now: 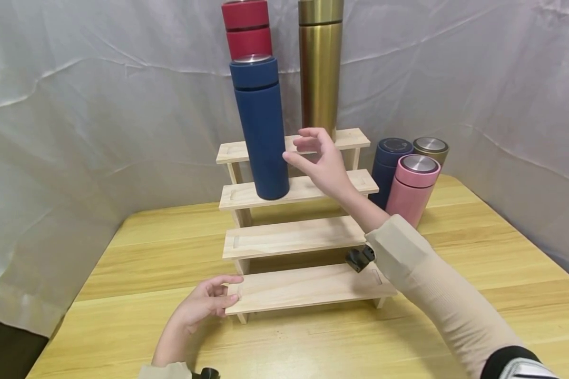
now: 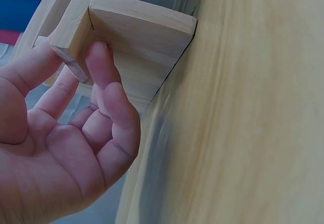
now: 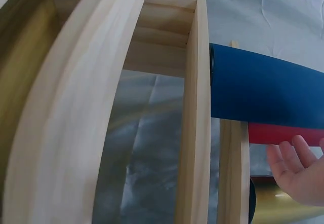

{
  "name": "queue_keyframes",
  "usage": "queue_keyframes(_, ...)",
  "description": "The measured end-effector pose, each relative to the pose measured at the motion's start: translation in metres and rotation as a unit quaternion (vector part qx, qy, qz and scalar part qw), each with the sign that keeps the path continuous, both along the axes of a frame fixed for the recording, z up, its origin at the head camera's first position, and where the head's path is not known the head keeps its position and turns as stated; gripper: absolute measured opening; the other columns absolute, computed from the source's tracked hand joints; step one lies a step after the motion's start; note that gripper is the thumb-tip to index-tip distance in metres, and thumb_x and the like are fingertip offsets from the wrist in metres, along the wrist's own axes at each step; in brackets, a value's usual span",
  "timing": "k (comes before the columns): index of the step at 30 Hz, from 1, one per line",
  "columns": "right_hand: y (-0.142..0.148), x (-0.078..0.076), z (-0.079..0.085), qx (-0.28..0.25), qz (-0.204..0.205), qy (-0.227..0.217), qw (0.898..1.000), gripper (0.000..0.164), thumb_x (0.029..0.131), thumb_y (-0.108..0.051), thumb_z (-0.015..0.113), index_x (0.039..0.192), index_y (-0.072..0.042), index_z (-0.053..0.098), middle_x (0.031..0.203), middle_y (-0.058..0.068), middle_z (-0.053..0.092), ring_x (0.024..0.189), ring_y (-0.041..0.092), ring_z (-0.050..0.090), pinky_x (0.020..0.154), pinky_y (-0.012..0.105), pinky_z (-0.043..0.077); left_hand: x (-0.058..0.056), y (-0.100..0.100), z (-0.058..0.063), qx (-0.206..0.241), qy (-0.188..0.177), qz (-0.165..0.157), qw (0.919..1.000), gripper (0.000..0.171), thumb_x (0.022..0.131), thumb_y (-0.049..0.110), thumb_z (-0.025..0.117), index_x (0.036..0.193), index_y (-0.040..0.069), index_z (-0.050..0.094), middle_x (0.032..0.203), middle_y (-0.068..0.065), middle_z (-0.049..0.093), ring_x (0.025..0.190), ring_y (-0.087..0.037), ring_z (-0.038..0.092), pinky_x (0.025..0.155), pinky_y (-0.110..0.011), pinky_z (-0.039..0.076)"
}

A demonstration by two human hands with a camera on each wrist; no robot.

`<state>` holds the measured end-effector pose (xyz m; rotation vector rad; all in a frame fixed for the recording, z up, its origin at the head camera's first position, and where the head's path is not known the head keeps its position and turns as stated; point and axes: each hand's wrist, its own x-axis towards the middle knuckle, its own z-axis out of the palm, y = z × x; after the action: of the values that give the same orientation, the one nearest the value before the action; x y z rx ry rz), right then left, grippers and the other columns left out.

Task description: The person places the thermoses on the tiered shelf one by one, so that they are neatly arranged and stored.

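My left hand [image 1: 203, 304] pinches the left end of the lowest board of a stepped wooden display rack [image 1: 308, 288]. From the left wrist view, a fingertip of the left hand [image 2: 76, 138] presses beneath the board. A tall blue thermos bottle [image 1: 264, 129] stands upright on the second board from the top, toward its left. Right beside it is my right hand [image 1: 324, 167], holding nothing; its thumb tip is at the bottle's side, and I cannot tell whether they touch. On the top board stand a red thermos [image 1: 248, 42], partly behind the blue one, and a gold thermos [image 1: 320, 79].
Right of the rack, a dark blue thermos [image 1: 384, 168], a pink thermos [image 1: 411, 195] and a bronze thermos [image 1: 431, 147] stand close together on the wooden table [image 1: 137, 252]. A grey cloth [image 1: 123, 116] hangs behind the table and along its sides.
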<state>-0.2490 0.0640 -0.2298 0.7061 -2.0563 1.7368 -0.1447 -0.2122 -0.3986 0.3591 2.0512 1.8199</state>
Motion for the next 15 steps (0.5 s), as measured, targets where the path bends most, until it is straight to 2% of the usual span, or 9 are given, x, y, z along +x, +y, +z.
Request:
queue_keyframes(11, 0.011, 0.009, -0.015, -0.013, -0.015, 0.025, 0.999, 0.033, 0.082, -0.005, 0.062, 0.107, 0.01, 0.047, 0.102, 0.024, 0.057, 0.091, 0.022, 0.056, 0.082, 0.036, 0.043, -0.001, 0.0, -0.001, 0.011, 0.003, -0.008, 0.9999, 0.047, 0.083, 0.007, 0.06, 0.123, -0.009, 0.042, 0.072, 0.0, 0.044, 0.052, -0.005, 0.041, 0.059, -0.024, 0.045)
queue_keyframes(15, 0.014, 0.014, -0.019, -0.021, -0.016, 0.026, 0.999, 0.029, 0.082, -0.003, 0.061, 0.105, 0.01, 0.049, 0.099, 0.021, 0.059, 0.088, 0.017, 0.057, 0.079, 0.032, 0.044, -0.001, -0.001, -0.002, 0.014, 0.002, -0.008, 0.9999, 0.046, 0.083, 0.007, 0.06, 0.123, -0.009, 0.042, 0.072, 0.0, 0.045, 0.052, -0.005, 0.041, 0.059, -0.024, 0.045)
